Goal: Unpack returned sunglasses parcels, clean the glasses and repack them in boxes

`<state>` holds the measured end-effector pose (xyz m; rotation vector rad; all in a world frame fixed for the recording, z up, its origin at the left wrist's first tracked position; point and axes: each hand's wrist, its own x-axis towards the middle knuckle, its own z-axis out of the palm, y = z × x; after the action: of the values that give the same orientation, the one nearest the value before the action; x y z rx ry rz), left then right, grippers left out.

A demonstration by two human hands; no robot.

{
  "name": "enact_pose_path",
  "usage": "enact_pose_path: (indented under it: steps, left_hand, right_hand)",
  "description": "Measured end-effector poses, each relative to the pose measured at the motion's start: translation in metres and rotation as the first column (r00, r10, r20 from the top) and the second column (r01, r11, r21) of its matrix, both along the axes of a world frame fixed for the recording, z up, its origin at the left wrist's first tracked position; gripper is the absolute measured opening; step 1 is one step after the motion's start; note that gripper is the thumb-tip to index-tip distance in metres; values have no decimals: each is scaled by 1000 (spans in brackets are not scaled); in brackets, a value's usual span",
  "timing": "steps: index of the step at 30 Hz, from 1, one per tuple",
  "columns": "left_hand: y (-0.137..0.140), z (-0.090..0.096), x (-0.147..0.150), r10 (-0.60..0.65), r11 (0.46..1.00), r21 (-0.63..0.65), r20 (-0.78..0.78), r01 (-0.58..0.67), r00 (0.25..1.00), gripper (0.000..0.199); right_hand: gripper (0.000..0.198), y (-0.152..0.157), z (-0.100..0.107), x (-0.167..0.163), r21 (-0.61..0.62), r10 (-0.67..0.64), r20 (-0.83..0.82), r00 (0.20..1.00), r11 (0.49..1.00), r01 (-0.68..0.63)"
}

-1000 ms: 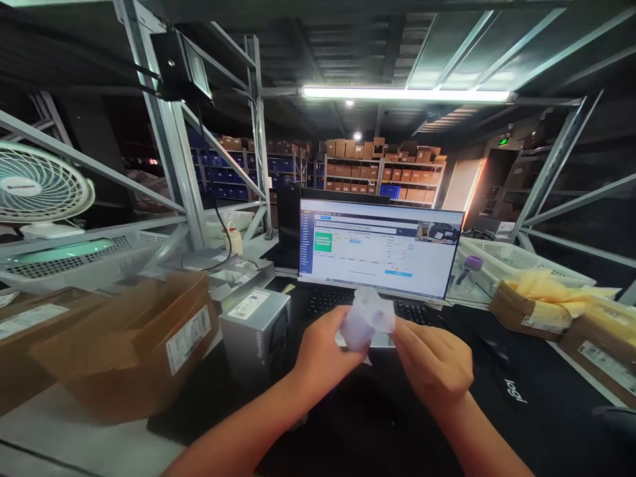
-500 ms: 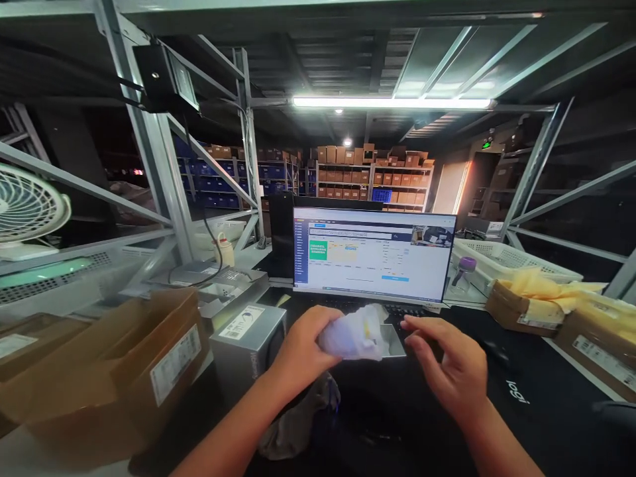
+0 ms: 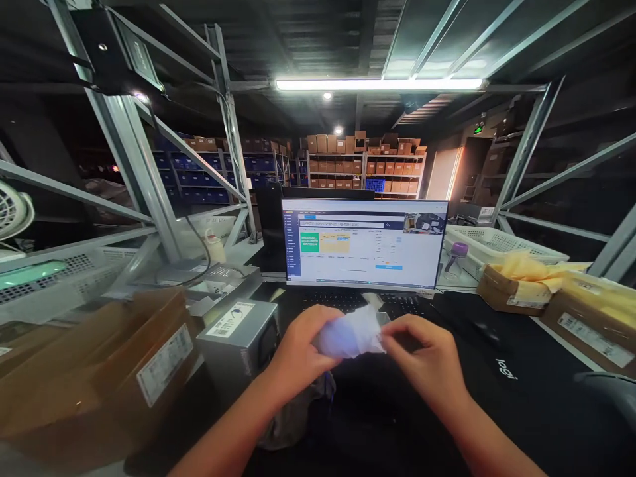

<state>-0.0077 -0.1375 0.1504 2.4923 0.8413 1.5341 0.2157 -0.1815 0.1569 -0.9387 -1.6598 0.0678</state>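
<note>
My left hand (image 3: 308,341) is wrapped round a small bundle in thin white wrapping (image 3: 350,333), held up in front of the keyboard (image 3: 342,301). What lies inside the wrapping is hidden. At the bundle's right end, my right hand (image 3: 427,348) pinches the loose edge of the wrapping between thumb and fingers. Just behind that edge, part of a pale, flat-sided piece (image 3: 383,318) shows. To the left of my left hand stands a grey box (image 3: 233,344) with a white label. A crumpled grey cloth-like thing (image 3: 285,424) lies under my left forearm.
A lit monitor (image 3: 362,245) stands behind my hands. Open cardboard boxes (image 3: 99,371) fill the left side. On the right are a dark mouse (image 3: 484,331) on a black mat (image 3: 462,311), a carton with yellow padding (image 3: 517,291), a white basket (image 3: 541,252) and a purple-capped bottle (image 3: 454,255).
My right hand has moved left and closed on the wrapping's end; before, it was apart from it. The whole view has shifted a little.
</note>
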Motion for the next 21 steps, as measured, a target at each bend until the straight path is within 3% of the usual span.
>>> enact_pose_path:
  steps: [6, 9, 13, 16, 21]
  left_hand:
    - [8, -4, -2, -178, 981, -72, 9, 178, 984, 45]
    - [12, -5, -1, -248, 967, -54, 15, 248, 969, 41]
    - [13, -5, 0, -230, 967, -108, 30, 232, 973, 38]
    - [12, -3, 0, -189, 966, -175, 24, 191, 982, 38]
    - [9, 1, 2, -102, 962, -251, 34, 108, 994, 38]
  right_hand:
    - [9, 3, 5, 7, -46, -162, 24, 986, 985, 163]
    - [10, 2, 5, 6, 11, -176, 34, 984, 984, 176]
    - [11, -6, 7, 4, 225, -58, 156, 986, 974, 22]
    - [13, -12, 10, 3, 245, -1, 261, 965, 967, -65]
    - [11, -15, 9, 4, 257, -38, 251, 967, 966, -29]
